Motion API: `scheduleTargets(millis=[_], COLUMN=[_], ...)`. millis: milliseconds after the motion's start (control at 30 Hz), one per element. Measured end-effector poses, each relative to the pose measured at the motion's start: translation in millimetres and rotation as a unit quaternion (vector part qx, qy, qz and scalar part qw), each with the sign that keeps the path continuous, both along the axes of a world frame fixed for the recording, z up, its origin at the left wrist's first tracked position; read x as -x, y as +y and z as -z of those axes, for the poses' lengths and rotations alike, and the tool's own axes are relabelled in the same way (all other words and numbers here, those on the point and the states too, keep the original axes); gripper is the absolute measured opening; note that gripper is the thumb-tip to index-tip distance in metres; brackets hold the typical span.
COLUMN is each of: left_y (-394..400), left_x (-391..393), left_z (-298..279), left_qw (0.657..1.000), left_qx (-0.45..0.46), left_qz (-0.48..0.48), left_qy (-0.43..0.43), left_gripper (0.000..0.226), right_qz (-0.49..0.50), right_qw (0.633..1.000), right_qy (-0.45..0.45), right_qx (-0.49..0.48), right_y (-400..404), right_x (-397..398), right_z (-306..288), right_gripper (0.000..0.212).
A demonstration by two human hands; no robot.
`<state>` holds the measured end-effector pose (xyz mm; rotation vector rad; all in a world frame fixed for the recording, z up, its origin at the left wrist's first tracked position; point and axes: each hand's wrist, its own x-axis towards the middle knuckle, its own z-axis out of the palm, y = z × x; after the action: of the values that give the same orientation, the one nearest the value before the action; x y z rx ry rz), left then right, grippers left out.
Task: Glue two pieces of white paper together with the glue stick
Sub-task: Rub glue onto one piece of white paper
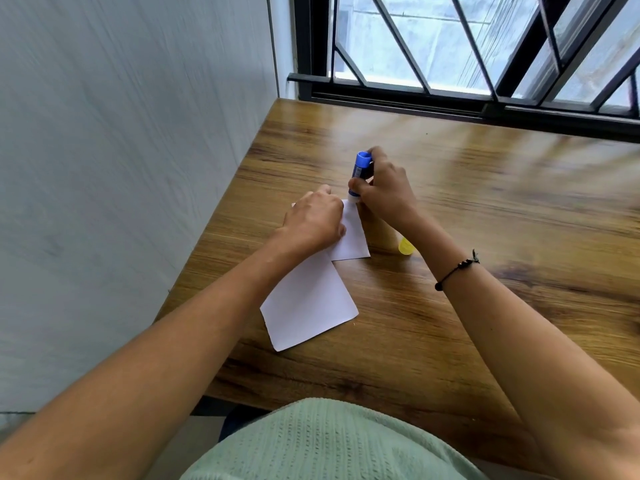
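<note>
1. Two white sheets lie on the wooden table (450,209): the far paper (353,237) and the near paper (308,303), overlapping.
2. Right hand (384,188) grips the upright blue glue stick (360,174), its tip on the far paper's top corner.
3. Left hand (311,220) presses down on the far paper; fingers hidden.
4. Yellow cap (406,246) sits beside the right wrist.

Right forearm (460,271) half hides yellow cap (405,247).

A wooden table (485,209) with dark grain stands in a corner, against a pale wall (121,150) on its left. Beyond its far edge is a window (450,46) with black diagonal bars.
</note>
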<state>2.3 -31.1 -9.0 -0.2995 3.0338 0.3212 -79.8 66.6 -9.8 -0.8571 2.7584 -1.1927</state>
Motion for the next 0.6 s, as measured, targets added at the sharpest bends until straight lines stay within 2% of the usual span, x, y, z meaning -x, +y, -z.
scheduleTargets(millis=[600], left_y=[0], left_x=[-3], left_z=[-1], left_qw=[1.0], left_qx=[-0.009], left_qz=[-0.001], left_qy=[-0.003], left_gripper=[0.035], right_qz=[-0.018], right_qw=[0.999], right_qy=[0.012], right_qx=[-0.034], right_y=[9], right_x=[-19], right_z=[0], right_gripper=[0.032])
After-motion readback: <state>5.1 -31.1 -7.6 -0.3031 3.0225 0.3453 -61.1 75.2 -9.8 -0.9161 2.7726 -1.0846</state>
